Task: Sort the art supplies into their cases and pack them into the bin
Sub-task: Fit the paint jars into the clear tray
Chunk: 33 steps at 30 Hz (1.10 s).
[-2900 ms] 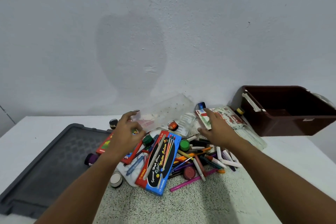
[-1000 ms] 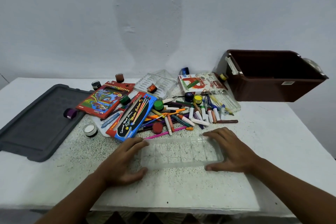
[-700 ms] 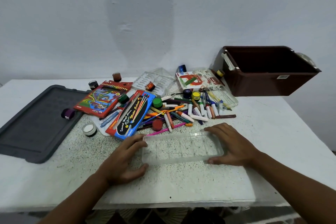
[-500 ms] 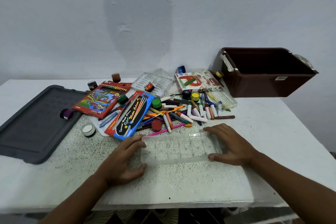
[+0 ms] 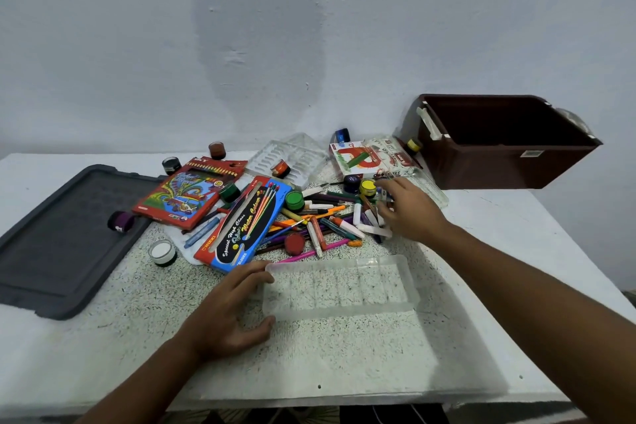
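Note:
A clear plastic tray with ribbed slots (image 5: 340, 287) lies flat on the speckled table in front of me. My left hand (image 5: 230, 311) holds its left end, thumb at the near corner and fingers on the far corner. My right hand (image 5: 409, 208) hovers with spread fingers over the right side of a heap of markers, crayons and pencils (image 5: 327, 220); I cannot see anything in it. In the heap lie a blue water-colour box (image 5: 246, 224), a red pencil box (image 5: 191, 191) and round paint pots such as a green one (image 5: 294, 200). The dark brown bin (image 5: 506, 141) stands at the back right.
A dark grey lid (image 5: 65, 234) lies flat at the left. A second clear tray (image 5: 292, 157) and a white crayon box (image 5: 368, 157) sit behind the heap by the wall. Loose pots: white (image 5: 161, 251), purple (image 5: 120, 220). The table's front edge is close below my arms.
My right hand has let go of the clear tray's right end and moved up to the marker heap. My left hand stays on the tray, which has not moved.

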### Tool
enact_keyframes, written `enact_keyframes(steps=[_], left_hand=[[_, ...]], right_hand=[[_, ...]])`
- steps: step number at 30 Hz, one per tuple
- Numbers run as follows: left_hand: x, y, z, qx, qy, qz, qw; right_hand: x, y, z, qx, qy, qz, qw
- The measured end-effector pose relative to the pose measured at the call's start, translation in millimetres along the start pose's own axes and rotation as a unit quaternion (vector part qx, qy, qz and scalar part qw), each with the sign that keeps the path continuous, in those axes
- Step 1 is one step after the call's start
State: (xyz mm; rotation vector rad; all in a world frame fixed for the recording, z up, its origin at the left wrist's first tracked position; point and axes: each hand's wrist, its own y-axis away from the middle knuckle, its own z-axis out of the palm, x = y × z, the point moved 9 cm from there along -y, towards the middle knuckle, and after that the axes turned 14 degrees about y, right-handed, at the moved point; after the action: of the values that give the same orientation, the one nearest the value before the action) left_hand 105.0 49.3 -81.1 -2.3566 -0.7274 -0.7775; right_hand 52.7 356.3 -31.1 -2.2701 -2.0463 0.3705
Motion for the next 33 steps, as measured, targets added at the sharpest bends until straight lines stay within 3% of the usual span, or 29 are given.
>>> enact_keyframes(steps=[8,20,27,33], left_hand=[[-4,3,1,0.001,-0.002,-0.012,1.0],[-3,4,0,0.003,0.008,-0.014,1.0],[-3,4,-1,0.004,0.007,-0.012,1.0],[-4,4,0,0.002,0.005,-0.009,1.0]], right_hand=[[-6,-40,19,-0.087,0.064,0.03,0.994],[-6,-52,31,-0.108,0.114,0.032,0.987],[-4,-52,29,-0.081,0.09,0.05,0.991],[-5,-34,3,-0.044,-0.022,0.029,0.998]])
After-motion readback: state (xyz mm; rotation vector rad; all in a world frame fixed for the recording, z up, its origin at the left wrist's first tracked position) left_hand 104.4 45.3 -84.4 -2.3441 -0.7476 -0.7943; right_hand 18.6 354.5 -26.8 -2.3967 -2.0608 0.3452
